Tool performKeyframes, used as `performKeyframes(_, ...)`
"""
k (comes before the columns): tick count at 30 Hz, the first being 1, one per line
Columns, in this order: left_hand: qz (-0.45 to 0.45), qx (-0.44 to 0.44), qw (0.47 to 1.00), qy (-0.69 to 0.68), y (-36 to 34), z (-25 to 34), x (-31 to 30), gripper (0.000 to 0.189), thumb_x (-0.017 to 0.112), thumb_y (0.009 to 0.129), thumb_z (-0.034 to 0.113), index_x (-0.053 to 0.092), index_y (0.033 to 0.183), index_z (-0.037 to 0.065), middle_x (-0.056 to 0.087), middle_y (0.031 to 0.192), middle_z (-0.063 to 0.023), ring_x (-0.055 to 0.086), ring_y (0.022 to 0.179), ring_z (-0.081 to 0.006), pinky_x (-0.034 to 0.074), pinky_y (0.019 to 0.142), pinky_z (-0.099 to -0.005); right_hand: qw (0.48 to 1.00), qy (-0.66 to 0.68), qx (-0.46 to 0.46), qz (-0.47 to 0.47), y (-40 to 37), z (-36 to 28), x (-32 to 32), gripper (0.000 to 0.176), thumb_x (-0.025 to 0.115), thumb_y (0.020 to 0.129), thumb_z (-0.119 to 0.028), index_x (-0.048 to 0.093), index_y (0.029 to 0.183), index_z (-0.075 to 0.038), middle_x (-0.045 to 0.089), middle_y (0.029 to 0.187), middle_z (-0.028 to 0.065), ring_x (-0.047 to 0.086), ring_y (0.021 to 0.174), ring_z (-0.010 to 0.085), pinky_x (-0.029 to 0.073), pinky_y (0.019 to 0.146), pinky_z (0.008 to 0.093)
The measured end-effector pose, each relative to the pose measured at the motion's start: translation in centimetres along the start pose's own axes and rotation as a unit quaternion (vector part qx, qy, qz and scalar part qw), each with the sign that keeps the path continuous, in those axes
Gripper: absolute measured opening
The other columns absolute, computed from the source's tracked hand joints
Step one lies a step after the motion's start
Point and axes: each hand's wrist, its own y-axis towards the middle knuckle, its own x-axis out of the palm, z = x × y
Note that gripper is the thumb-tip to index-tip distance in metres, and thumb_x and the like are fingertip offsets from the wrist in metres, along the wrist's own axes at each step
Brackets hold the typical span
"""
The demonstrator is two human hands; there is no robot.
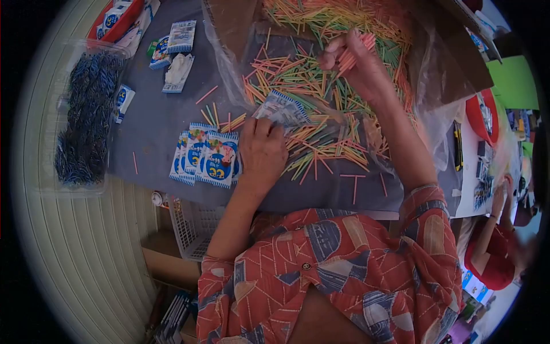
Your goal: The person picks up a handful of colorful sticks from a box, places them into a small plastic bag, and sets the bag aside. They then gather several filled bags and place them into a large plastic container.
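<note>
My right hand (pixel 362 67) is closed round a small bundle of pink sticks (pixel 356 53), held above the heap. At the table's middle, my left hand (pixel 262 150) has its fingers curled on the lower edge of a silver, blue-edged plastic packet (pixel 282 109). Under and around that packet lie many loose yellow, green, orange and pink sticks (pixel 312 80). Just left of my left hand, several printed blue-and-white packets (pixel 211 157) overlap in a row. A few sticks (pixel 220 119) lie above them.
An open cardboard box (pixel 444 66) lined with clear plastic (pixel 427 114) spills sticks onto the grey table (pixel 150 120). Leftward are a clear tray (pixel 86 117) of dark twisted strands and more packets (pixel 182 35). A white basket (pixel 196 232) sits below the edge. A person in red (pixel 492 258) is at right.
</note>
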Motion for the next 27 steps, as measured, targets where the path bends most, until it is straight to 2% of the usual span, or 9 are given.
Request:
performKeyframes(5,-0.103,-0.053,0.99,0.082,0.1,2.6,-0.9,0.016,0.069,0.065,0.005,0.064,0.079,0.001,0.06,0.089,-0.0134,0.063,0.084,-0.0324,0.054,0.066,-0.0419,0.997,-0.057,0.038,0.025,-3.5,-0.7,2.5,0.048,0.041,0.103,-0.048,0.062,0.1,-0.004,0.066,0.089,0.0085,0.061,0.088,0.018,0.046,0.082,0.0324)
performKeyframes(7,-0.103,-0.053,0.987,0.108,0.3,2.7,-0.5,0.015,0.069,0.066,0.006,0.064,0.079,0.002,0.061,0.087,-0.0131,0.063,0.082,-0.0324,0.054,0.065,-0.0417,0.997,-0.037,0.033,0.066,-4.4,0.3,4.3,0.048,0.049,0.101,-0.046,0.068,0.091,-0.004,0.068,0.075,0.007,0.063,0.073,0.0154,0.05,0.07,0.0306)
performKeyframes(9,-0.104,-0.05,0.984,0.134,0.4,2.6,-0.5,0.014,0.07,0.067,0.008,0.064,0.079,0.002,0.061,0.086,-0.0129,0.064,0.08,-0.0324,0.055,0.064,-0.0415,0.994,-0.073,0.053,0.069,-5.6,0.4,5.9,0.048,0.048,0.102,-0.046,0.068,0.09,-0.003,0.067,0.072,0.0066,0.063,0.073,0.0151,0.049,0.07,0.03)
performKeyframes(12,-0.08,-0.055,0.993,0.07,0.4,1.4,-1.2,0.01,0.067,0.071,0.003,0.065,0.08,0.001,0.063,0.082,-0.0128,0.065,0.075,-0.0311,0.054,0.062,-0.0398,0.991,-0.104,0.05,0.069,-6.7,1.4,6.3,0.051,0.046,0.102,-0.047,0.068,0.091,-0.003,0.068,0.076,0.0072,0.063,0.077,0.0154,0.049,0.073,0.0299)
performKeyframes(14,0.01,-0.115,0.981,-0.158,-0.2,0.1,-0.9,0.009,0.068,0.074,-0.003,0.067,0.083,-0.002,0.064,0.078,-0.0117,0.065,0.07,-0.0249,0.052,0.061,-0.0342,0.992,-0.103,0.031,0.063,-7.0,1.6,6.4,0.053,0.044,0.102,-0.049,0.067,0.092,-0.003,0.069,0.081,0.0083,0.063,0.082,0.0161,0.048,0.076,0.0305)
performKeyframes(15,0.01,-0.115,0.981,-0.159,-0.4,-0.2,-0.8,0.009,0.068,0.074,-0.003,0.067,0.083,-0.002,0.064,0.078,-0.0117,0.065,0.07,-0.0249,0.052,0.061,-0.0342,0.994,-0.069,0.023,0.082,-6.9,1.6,6.6,0.054,0.041,0.103,-0.05,0.066,0.095,-0.003,0.068,0.088,0.0098,0.062,0.089,0.0171,0.047,0.08,0.032)
performKeyframes(17,0.06,-0.165,0.927,-0.331,-0.8,-0.4,-1.1,0.011,0.071,0.076,-0.007,0.068,0.086,-0.003,0.066,0.078,-0.0101,0.063,0.069,-0.018,0.049,0.061,-0.0291,0.995,-0.035,0.014,0.097,-6.6,1.5,7.2,0.056,0.038,0.103,-0.052,0.065,0.098,-0.003,0.068,0.096,0.0113,0.061,0.096,0.0181,0.047,0.085,0.0334)
performKeyframes(23,0.089,-0.16,0.895,-0.407,-1.0,-0.5,-0.6,0.014,0.076,0.077,-0.003,0.069,0.089,-0.003,0.068,0.084,-0.0092,0.063,0.074,-0.0141,0.049,0.064,-0.0265,0.995,0.006,-0.078,0.061,-5.3,1.7,9.4,0.055,0.032,0.105,-0.049,0.061,0.105,-0.002,0.067,0.106,0.0131,0.06,0.105,0.0229,0.044,0.097,0.0392)
performKeyframes(27,0.123,-0.164,0.856,-0.475,-0.4,0.8,-0.3,0.015,0.077,0.077,-0.002,0.07,0.091,-0.002,0.068,0.085,-0.0091,0.063,0.074,-0.0143,0.049,0.067,-0.0265,0.978,-0.13,-0.164,0.025,-4.9,2.5,9.6,0.05,0.039,0.104,-0.044,0.065,0.104,-0.001,0.068,0.108,0.0123,0.058,0.109,0.0243,0.042,0.099,0.0385)
